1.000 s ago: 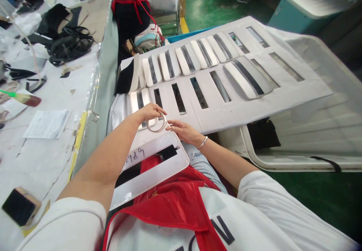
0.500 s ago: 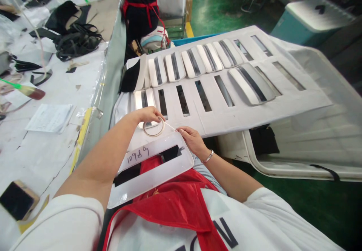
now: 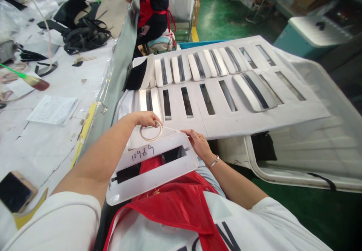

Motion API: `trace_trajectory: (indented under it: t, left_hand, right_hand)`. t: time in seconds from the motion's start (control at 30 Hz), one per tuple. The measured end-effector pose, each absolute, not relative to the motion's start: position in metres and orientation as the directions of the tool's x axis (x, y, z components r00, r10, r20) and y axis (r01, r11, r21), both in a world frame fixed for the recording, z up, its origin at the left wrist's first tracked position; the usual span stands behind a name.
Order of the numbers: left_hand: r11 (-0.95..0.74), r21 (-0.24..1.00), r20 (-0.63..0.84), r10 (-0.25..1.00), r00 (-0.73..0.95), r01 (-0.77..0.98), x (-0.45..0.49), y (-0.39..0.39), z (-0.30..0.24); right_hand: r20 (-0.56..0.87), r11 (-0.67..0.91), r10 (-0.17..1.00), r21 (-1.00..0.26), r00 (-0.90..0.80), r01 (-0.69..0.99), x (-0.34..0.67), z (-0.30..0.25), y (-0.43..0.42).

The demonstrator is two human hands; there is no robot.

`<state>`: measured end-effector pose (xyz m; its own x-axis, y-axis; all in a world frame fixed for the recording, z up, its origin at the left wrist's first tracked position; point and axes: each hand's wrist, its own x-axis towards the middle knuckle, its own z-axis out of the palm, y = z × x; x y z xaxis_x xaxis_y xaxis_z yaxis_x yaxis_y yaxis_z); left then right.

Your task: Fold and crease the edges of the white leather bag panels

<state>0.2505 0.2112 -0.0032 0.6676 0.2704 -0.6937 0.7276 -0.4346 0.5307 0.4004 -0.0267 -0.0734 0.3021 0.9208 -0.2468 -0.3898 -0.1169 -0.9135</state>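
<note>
The person's left hand [image 3: 148,119] is clamped on the rim of a thin, pale ring-shaped roll of tape [image 3: 150,140], held upright enough that the hole faces the wearer. Gripping only the top of the ring seems to leave the rest free to turn. From it a narrow white strip [image 3: 171,129] runs straight to the right hand [image 3: 199,143], whose fingertips are closed together on its far end; the hands stand apart, apparently to draw the strip taut.

Both work just above the upper edge of a translucent white plastic panel [image 3: 155,178] with rounded corners and a long slot, the right hand near its upper right corner; whether it touches the panel cannot be told. The panel lies over the red fabric apron [image 3: 178,202], presumably so that the lap bears it and frees both hands.

Beyond, a slotted white board [image 3: 240,124] carries curved white pads with dark central bands [image 3: 200,66], mostly lined up along its far edge, perhaps to keep them separate.
</note>
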Motion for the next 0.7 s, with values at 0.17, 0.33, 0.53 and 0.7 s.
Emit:
trace_trajectory:
  t: [0.17,0.33,0.53,0.7]
  left_hand:
    - [-0.314,0.523,-0.749,0.275,0.603,0.793,0.208,0.219,-0.003]
    - [-0.273,0.489,-0.794,0.255,0.552,0.829,0.177,0.212,0.004]
    - [-0.303,0.450,-0.833,0.195,0.517,0.840,0.150,0.213,0.010]
    - [-0.315,0.423,-0.860,0.158,0.486,0.850,0.124,0.216,0.010]
  right_hand:
    - [-0.239,-0.111,0.914,-0.925,0.328,-0.365,0.399,-0.074,-0.025]
    - [-0.228,-0.127,0.909,-0.949,0.350,-0.289,0.398,-0.071,-0.026]
    - [-0.181,-0.096,0.910,-0.967,0.372,-0.237,0.397,-0.071,-0.023]
    - [-0.183,-0.093,0.905,-0.966,0.384,-0.240,0.396,-0.069,-0.021]
